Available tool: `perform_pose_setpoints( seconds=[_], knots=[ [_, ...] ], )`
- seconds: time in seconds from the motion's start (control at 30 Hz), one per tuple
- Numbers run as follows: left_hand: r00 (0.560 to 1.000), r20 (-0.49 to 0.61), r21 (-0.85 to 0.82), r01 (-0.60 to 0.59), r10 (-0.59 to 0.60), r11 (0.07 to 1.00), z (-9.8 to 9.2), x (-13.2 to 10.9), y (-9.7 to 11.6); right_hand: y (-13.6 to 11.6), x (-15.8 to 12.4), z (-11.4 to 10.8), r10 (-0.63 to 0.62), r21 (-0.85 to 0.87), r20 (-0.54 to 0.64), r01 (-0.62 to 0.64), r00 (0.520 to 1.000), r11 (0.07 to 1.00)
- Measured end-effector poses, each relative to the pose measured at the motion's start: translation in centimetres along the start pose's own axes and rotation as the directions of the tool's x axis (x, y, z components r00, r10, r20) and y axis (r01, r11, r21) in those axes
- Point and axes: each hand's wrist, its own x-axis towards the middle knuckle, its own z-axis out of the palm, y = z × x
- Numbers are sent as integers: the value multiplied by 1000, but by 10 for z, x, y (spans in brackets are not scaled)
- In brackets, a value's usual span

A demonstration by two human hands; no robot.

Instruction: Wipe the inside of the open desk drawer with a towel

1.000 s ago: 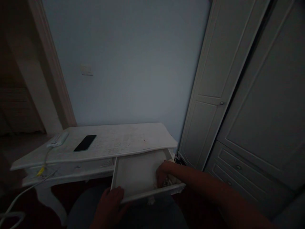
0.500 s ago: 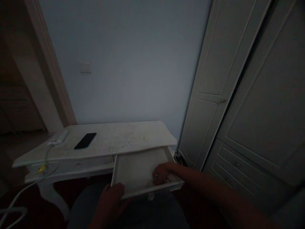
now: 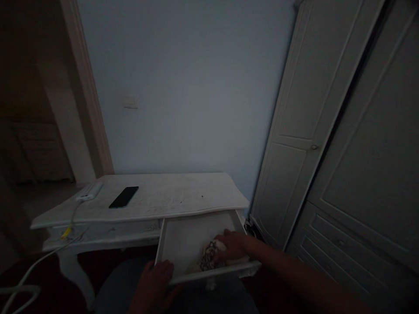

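A white drawer (image 3: 180,244) is pulled out of the table. My left hand (image 3: 157,274) grips its front left corner, fingers curled over the rim. Inside the drawer, at the front right, lies a crumpled pale cloth with a dark pattern (image 3: 211,255). My right hand (image 3: 233,245) reaches in from the right, its fingers closed on the cloth's right side; the fingertips are partly hidden.
On the white table (image 3: 176,187) lie a black phone (image 3: 124,197) and a white power strip (image 3: 90,191) with a cable trailing left. A pale wardrobe (image 3: 294,170) stands at the right. My knees are under the drawer.
My right hand has shifted right and its fingers have loosened from a fist, so the patterned cloth now shows. My left hand stays on the drawer corner. The view has turned slightly left.
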Motion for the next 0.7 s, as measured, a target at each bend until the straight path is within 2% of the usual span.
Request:
perform_pose_setpoints(
  seconds=[0.03, 0.1, 0.2, 0.33, 0.43, 0.53, 0.7],
  knots=[
    [999, 28, -2, 22, -22, 1000, -1, 1, 2, 0, 0, 3, 5, -18, 36, -4, 999, 1000],
    [995, 92, -21, 36, -34, 999, -4, 4, 4, -6, 11, 14, -69, -35, 51, 71, 996, 997],
    [991, 130, -41, 45, -39, 998, -5, 5, 4, -33, 54, 32, -224, -61, 19, 225, 974, 972],
    [998, 68, -43, -3, 6, 999, 5, 3, -4, -84, 122, 52, -362, -215, 27, 359, 932, 908],
    [998, 0, -33, -58, 58, 998, 10, 2, -10, -108, 151, 61, -447, -318, -11, 420, 895, 850],
    [995, -64, -19, -75, 74, 997, 10, 1, -10, -107, 150, 64, -492, -302, -90, 447, 866, 842],
    [994, -93, 8, -62, 63, 998, 17, -1, -6, -73, 117, 47, -489, -154, -95, 472, 867, 868]
  ],
)
